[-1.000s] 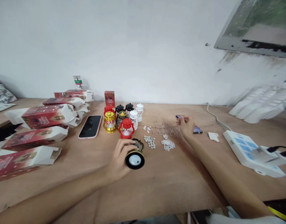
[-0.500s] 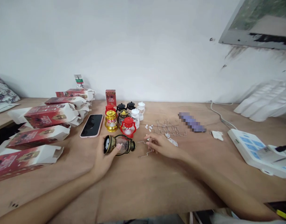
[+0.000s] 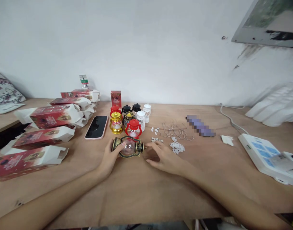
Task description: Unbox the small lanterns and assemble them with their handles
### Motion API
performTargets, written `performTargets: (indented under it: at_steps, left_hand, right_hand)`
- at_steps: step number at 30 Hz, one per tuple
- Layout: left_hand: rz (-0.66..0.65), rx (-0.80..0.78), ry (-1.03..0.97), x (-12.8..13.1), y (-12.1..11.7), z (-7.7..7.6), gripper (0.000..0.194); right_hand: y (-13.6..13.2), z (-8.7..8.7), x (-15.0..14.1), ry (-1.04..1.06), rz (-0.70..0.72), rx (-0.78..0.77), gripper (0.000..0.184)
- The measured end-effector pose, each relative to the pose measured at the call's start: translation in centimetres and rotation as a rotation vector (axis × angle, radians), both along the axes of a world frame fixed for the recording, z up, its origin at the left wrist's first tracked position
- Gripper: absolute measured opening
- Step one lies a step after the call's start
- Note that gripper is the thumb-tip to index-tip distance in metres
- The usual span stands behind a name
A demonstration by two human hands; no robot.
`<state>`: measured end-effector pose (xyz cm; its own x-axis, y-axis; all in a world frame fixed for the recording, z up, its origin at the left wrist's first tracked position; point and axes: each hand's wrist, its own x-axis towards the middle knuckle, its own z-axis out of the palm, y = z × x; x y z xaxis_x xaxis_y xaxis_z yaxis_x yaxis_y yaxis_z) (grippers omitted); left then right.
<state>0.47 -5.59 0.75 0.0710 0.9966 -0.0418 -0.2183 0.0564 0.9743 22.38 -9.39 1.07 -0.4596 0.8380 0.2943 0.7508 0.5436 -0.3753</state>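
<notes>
A bronze-and-black toy lantern with a clear globe lies sideways above the table. My left hand is wrapped round its base end, the thumb resting on the globe. At the lantern's top end is my right hand, thumb and forefinger bent around a thin bent wire handle that shows only faintly. Just beyond the held lantern stand several small lanterns, among them a red one, a gold one and a white one.
Several wire handles lie in a tangle beside small white pieces. To the left are a phone and several open red boxes. At the right sit a purple pixelated item and a power strip.
The wire handle in my right hand has moved left to the lantern's top end. My left hand has turned the lantern slightly, and the whole view has shifted a little.
</notes>
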Motion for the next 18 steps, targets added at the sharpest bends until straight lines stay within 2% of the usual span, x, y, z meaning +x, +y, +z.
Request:
performTargets:
  at_steps: [5, 9, 12, 15, 18]
  left_hand:
    - [-0.019, -0.037, -0.077, 0.12, -0.19, 0.33, 0.046]
    - [-0.008, -0.051, -0.084, 0.13, -0.15, 0.35, 0.046]
    - [-0.005, -0.072, -0.111, 0.12, -0.01, 0.39, 0.046]
    - [-0.006, -0.083, -0.138, 0.17, 0.03, 0.56, 0.045]
    - [-0.042, -0.097, -0.151, 0.31, -0.18, 0.73, 0.046]
  right_hand:
    - [0.13, -0.13, 0.15, 0.011, -0.016, -0.005, 0.056]
    - [0.23, -0.31, 0.19, 0.015, -0.054, -0.044, 0.051]
    - [0.38, -0.36, 0.24, 0.155, -0.11, 0.013, 0.047]
    - [0.44, -0.49, 0.21, 0.384, -0.185, 0.098, 0.046]
    - [0.2, -0.87, -0.02, 0.509, -0.149, 0.163, 0.052]
